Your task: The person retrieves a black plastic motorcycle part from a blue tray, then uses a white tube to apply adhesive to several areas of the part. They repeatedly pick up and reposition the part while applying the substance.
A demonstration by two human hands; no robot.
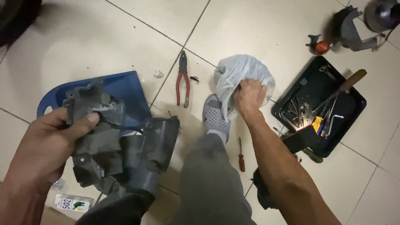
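The right hand [250,95] is closed in a fist around a bunched white cloth [239,75], knuckles up, gripping the crumpled fabric just above the floor beside a grey shoe [216,114]. The left hand [50,141] grips a dark grey plastic cover [116,146] — thumb pressed flat across its upper face, fingers wrapped behind — and holds it up close to the camera.

By the look of it the cloth is just being picked up while the part is held ready, so the step in hand seems to be a wipe-down; bringing the two together would call for turning the cover so its dusty face meets the rag.

The cover is moulded, matt and angular, with screw bosses, ribs and a scuffed pale patch near the top. The cloth is thin, soft and deeply creased. Behind the cover lies a smooth blue plastic panel [121,89] on glossy cream floor tiles [266,25]. Red-handled pliers [183,79] lie near the cloth, a small red screwdriver [241,157] by the leg — and to the right a black tray [354,112] holds wrenches, bits and a wooden-handled tool.
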